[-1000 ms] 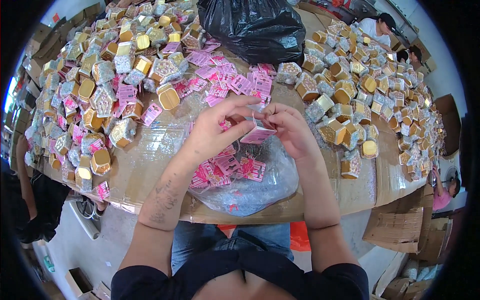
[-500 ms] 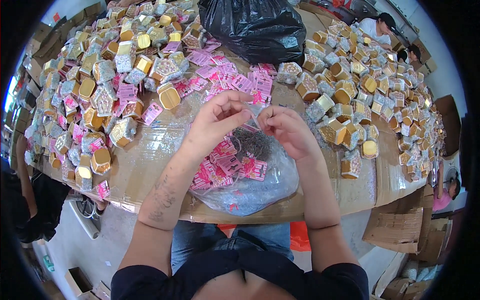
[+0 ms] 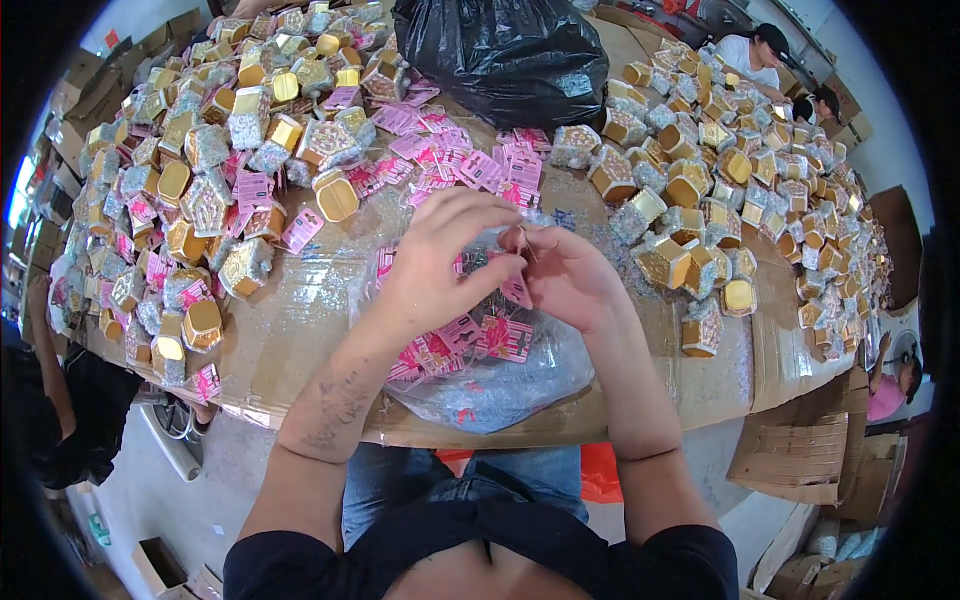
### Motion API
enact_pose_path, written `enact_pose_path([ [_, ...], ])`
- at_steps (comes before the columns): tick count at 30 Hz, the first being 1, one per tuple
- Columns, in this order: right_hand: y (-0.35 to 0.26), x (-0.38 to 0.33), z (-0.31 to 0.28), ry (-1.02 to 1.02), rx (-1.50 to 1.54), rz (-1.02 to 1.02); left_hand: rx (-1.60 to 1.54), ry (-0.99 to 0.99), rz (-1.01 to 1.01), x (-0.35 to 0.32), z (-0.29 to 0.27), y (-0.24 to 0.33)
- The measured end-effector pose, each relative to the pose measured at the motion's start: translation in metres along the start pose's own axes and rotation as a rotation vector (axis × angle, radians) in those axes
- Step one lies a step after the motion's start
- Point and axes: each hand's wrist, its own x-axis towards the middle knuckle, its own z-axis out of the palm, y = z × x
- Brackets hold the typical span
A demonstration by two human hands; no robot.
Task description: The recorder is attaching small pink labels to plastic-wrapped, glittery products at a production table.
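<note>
— Grip first: how do the two hands stand?

— Both are closed in a narrow pinch. Left hand [image 3: 440,265] curls in from the left, fingertips bent down and toward the middle; right hand [image 3: 570,275] meets it from the other side. Between the two grips is a small pink tag [image 3: 516,288], with what looks like a thin thread or loop at its top. That part is too fine to make out.

— Which grip has the tag?

— Both touch it, as far as I can tell. The tag hangs just under the fingertips, its long side running down and away from the pinch, nearer the right palm.

— And below the hands?

— Directly beneath lies a clear plastic bag [image 3: 500,385] of more pink tags, resting on the cardboard-covered table [image 3: 300,340]. Loose pink tags [image 3: 470,165] lie beyond the grips, gold and silver hexagonal boxes [image 3: 190,210] spread far left and right, and a black bag [image 3: 510,50] sits at the far edge.
</note>
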Motion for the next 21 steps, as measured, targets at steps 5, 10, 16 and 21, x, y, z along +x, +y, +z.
enact_pose_path([
  [5, 0.01, 0.002, 0.006, -0.073, 0.032, 0.001, 0.139, 0.05, 0.008, -0.009, 0.008, 0.001],
  [10, 0.013, 0.001, 0.006, -0.085, 0.068, -0.013, 0.076, 0.112, -0.013, -0.01, 0.009, 0.002],
  [16, 0.02, 0.003, 0.005, -0.104, 0.096, -0.046, -0.064, 0.121, -0.067, -0.013, 0.011, 0.001],
  [21, 0.024, 0.003, 0.002, -0.126, 0.023, -0.051, -0.242, 0.113, -0.065, -0.014, 0.013, -0.004],
])
